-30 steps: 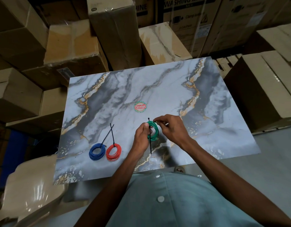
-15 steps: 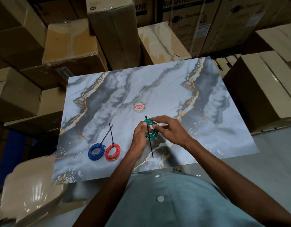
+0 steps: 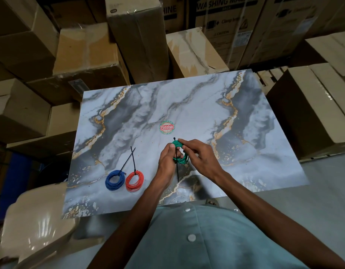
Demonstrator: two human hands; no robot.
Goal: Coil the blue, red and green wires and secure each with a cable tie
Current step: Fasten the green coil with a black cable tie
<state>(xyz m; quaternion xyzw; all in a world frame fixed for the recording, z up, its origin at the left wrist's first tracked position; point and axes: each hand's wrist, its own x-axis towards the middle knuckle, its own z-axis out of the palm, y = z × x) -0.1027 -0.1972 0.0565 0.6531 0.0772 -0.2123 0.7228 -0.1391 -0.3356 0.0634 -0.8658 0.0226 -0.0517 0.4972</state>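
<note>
I hold the green wire coil [image 3: 181, 161] just above the marble-patterned board [image 3: 196, 105], between both hands. My left hand [image 3: 166, 161] grips its left side, and a black cable tie [image 3: 177, 171] runs down across the coil past that hand. My right hand [image 3: 201, 157] pinches the coil's top edge near the tie's head. To the left on the board lie the blue wire coil [image 3: 114, 180] and the red wire coil [image 3: 134, 181], side by side. Each of the two carries a black tie whose long tail points up and away.
A round red-and-green sticker [image 3: 167, 127] sits mid-board just beyond my hands. Stacked cardboard boxes [image 3: 136, 37] wall in the board at the back, left and right. A beige plastic chair [image 3: 37, 228] stands at the near left.
Both hands with the green coil have shifted slightly; my right-hand fingers moved onto the coil's top by the tie's head. The blue and red coils have not moved.
</note>
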